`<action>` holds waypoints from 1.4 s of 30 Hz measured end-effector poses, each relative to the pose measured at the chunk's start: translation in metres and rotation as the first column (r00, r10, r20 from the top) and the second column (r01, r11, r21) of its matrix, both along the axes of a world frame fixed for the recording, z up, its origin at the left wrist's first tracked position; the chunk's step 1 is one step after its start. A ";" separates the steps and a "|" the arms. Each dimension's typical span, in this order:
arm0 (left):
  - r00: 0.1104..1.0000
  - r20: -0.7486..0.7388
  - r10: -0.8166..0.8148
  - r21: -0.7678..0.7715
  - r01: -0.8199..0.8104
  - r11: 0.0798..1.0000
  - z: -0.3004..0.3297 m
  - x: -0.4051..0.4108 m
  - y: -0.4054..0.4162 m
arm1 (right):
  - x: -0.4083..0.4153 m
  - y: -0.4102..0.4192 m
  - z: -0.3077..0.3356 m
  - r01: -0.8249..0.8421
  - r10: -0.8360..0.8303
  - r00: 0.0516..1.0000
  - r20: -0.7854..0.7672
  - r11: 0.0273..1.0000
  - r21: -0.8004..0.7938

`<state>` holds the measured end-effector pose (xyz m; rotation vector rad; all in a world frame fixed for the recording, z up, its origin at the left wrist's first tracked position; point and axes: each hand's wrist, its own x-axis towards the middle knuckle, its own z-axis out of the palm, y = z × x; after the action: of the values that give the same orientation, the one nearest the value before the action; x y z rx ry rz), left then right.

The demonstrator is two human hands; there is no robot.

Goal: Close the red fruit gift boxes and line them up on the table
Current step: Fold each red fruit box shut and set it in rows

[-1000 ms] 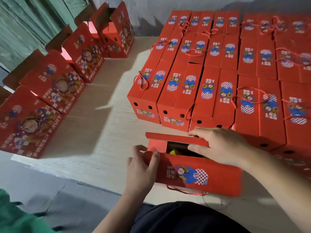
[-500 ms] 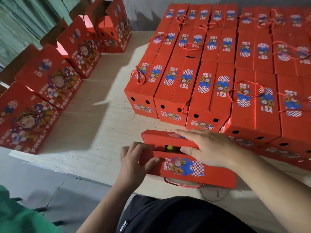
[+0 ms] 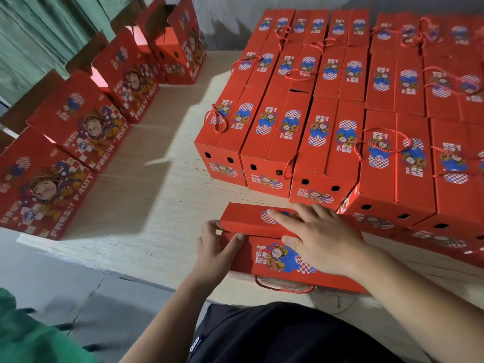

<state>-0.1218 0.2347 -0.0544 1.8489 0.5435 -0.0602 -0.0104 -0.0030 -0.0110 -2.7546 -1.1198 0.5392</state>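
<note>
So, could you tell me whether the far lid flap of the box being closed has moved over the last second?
Yes. The far lid flap has folded down toward the near flap; the dark opening between them, wide earlier, is now a thin slit.

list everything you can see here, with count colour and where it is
box being closed: one, red with blue and white print, near table edge, under both hands
top flap: one, red, far flap pressed down over that box
cord handle: one, red, hanging from the box's near side
closed boxes: many, too many to count surely, red, packed in rows on the right half of the table
open boxes: at least four, red, upright in a line along the left, flaps up
table: one, pale wood
floor: grey, lower left
green cloth: one, bottom left corner
dark clothing: black, bottom centre
left hand: holds the box's left end
right hand: flat on the flap
</note>
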 end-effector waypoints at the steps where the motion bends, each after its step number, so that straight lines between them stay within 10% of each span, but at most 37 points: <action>1: 1.000 0.018 0.019 -0.224 -0.015 0.975 0.001 -0.001 0.000 | 0.003 0.000 0.001 -0.001 0.001 1.000 -0.011 1.000 0.014; 4: 0.997 0.073 0.035 -0.281 -0.013 0.960 0.000 -0.003 0.001 | 0.002 0.001 -0.001 -0.011 0.010 0.999 0.047 1.000 0.022; 7: 0.976 0.188 -0.113 0.247 0.064 0.967 -0.007 0.000 0.008 | -0.011 0.002 -0.011 -0.020 0.018 0.981 0.193 1.000 0.011; 9: 0.918 0.199 -0.342 0.590 0.166 0.790 -0.008 0.006 0.014 | -0.014 0.002 -0.016 -0.024 0.023 0.968 0.249 1.000 0.001; 14: 0.850 0.036 -0.525 0.887 0.214 0.408 0.010 0.045 0.024 | -0.010 -0.002 -0.019 -0.046 0.041 0.971 0.238 0.999 0.016; 27: 0.628 -0.384 -0.677 0.868 0.495 -0.033 0.031 0.073 0.021 | -0.006 -0.006 -0.014 -0.096 0.092 0.979 0.185 0.995 0.016; 42: 0.667 -0.225 -0.710 0.890 0.437 0.128 0.018 0.066 0.018 | -0.002 -0.007 -0.012 -0.094 0.095 0.981 0.171 0.995 -0.016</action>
<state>-0.0553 0.2532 -0.0364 3.0421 -0.5990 -0.0480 -0.0128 -0.0098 -0.0233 -2.8110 -1.2938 0.3208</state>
